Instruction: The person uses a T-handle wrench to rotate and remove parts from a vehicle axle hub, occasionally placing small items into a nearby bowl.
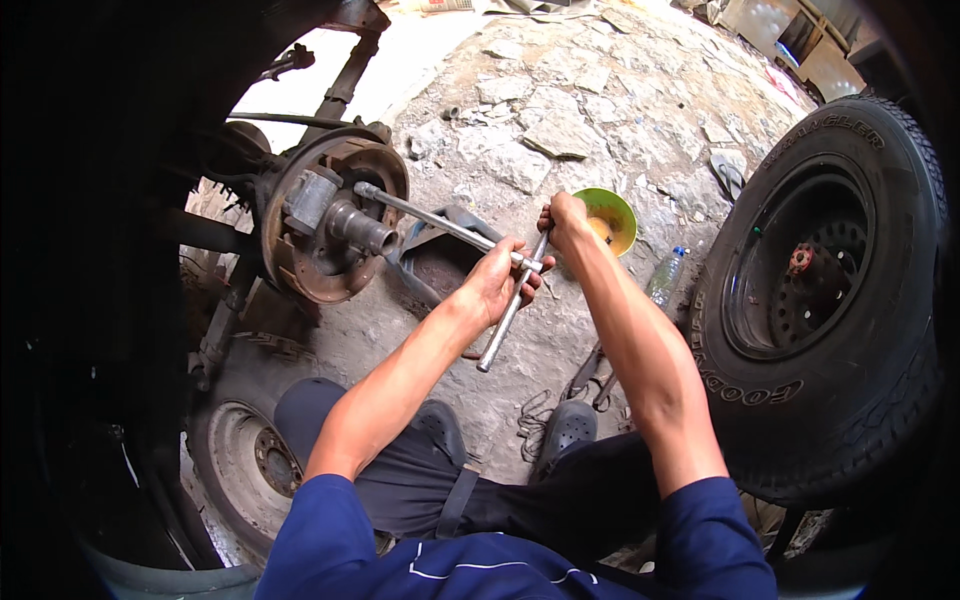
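The left hand [492, 282] curls around the joint of a T-handled wrench [437, 221], while the right hand [567, 222], wrist bent, closes on the far end of its crossbar [505, 330]. The wrench's long silvery shaft slants left to the brake assembly [318, 212]. A black-tyred wheel [815, 285] bounds the right, and stone floor [560, 90] stretches far beyond.

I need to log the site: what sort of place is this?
Probably an improvised outdoor vehicle repair spot, set on rough stone ground. An axle end with no wheel mounted, a large wheel with a black tyre at the right, and a T-handled wrench suggest it.
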The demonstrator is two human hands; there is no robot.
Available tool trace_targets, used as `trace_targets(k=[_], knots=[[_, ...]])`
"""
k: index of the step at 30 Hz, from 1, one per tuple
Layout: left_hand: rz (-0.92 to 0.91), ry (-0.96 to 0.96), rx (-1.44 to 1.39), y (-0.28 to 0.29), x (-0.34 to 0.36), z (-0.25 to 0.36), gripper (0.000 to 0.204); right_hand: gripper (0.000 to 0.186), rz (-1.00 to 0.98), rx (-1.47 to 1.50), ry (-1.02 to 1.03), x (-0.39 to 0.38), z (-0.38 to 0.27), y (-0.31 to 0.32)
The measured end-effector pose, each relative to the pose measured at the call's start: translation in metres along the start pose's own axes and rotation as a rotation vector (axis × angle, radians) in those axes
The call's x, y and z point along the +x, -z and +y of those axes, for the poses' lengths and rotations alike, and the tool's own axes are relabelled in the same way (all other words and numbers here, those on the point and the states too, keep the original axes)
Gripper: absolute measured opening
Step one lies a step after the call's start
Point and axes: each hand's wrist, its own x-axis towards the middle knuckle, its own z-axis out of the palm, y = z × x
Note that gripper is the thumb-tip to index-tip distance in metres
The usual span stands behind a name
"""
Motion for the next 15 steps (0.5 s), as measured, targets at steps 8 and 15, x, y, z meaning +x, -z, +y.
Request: trace_targets(k=[8,15], knots=[[0.051,0.003,0.389,-0.019,-0.035,-0.017,0.023,0.027,-0.312,0.246,-0.131,0.026,0.006,0.025],[0.304,-0.256,1.567,-0.029,-0.086,-0.024,0.047,0.025,-0.320,0.302,-0.129,0.007,0.009,0.021]])
